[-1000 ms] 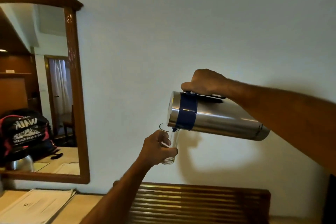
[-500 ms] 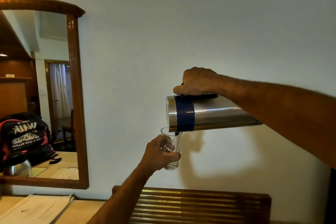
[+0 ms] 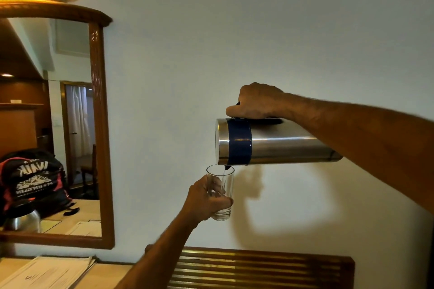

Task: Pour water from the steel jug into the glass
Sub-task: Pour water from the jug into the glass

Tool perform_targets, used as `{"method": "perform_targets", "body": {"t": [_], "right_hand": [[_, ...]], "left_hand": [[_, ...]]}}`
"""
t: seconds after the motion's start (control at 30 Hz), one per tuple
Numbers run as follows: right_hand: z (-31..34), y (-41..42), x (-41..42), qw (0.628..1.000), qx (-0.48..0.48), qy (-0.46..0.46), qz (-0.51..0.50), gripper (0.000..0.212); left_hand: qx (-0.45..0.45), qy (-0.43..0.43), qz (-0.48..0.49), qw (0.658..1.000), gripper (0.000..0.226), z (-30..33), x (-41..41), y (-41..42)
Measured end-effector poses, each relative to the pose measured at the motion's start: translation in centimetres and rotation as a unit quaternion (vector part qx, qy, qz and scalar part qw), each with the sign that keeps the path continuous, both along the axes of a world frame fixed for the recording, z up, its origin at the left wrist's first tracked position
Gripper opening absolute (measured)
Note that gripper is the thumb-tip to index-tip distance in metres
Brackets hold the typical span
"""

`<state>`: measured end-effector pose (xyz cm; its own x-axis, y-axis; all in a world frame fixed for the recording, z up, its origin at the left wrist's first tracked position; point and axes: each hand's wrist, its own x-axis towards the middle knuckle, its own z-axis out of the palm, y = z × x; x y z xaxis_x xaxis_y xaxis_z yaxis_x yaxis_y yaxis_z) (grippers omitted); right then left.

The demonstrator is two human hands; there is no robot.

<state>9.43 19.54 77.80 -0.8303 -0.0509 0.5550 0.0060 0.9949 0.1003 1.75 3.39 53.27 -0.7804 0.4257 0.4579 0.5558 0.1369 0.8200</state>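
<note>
Two bare forearms, no sleeves in view.

Left hand point(image 3: 206, 197) and right hand point(image 3: 256, 101) without rings, watch or bands; no gloves. Fine hair along right forearm, toward the wrist. Left forearm slimmer in frame, rising from below, left of the wooden slats point(image 3: 258, 270).

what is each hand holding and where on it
Right hand grips the steel jug by its top handle; left hand wraps the glass around its lower half.
</note>
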Motion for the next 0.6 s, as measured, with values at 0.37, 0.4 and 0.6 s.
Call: {"method": "perform_targets", "body": {"t": [0.37,0.4,0.6], "right_hand": [[0.72,0.16,0.25,1.0,-0.026,0.006,-0.005,0.047],[0.68,0.22,0.31,1.0,-0.028,0.006,-0.008,0.047],[0.29,0.56,0.05,0.999,-0.048,0.008,-0.022,0.049]], "left_hand": [[0.002,0.003,-0.004,1.0,0.049,-0.3,0.25,0.51],[0.003,0.002,-0.003,1.0,0.048,-0.35,0.2,0.49],[0.005,-0.002,-0.002,1.0,0.042,-0.35,-0.03,0.54]]}}
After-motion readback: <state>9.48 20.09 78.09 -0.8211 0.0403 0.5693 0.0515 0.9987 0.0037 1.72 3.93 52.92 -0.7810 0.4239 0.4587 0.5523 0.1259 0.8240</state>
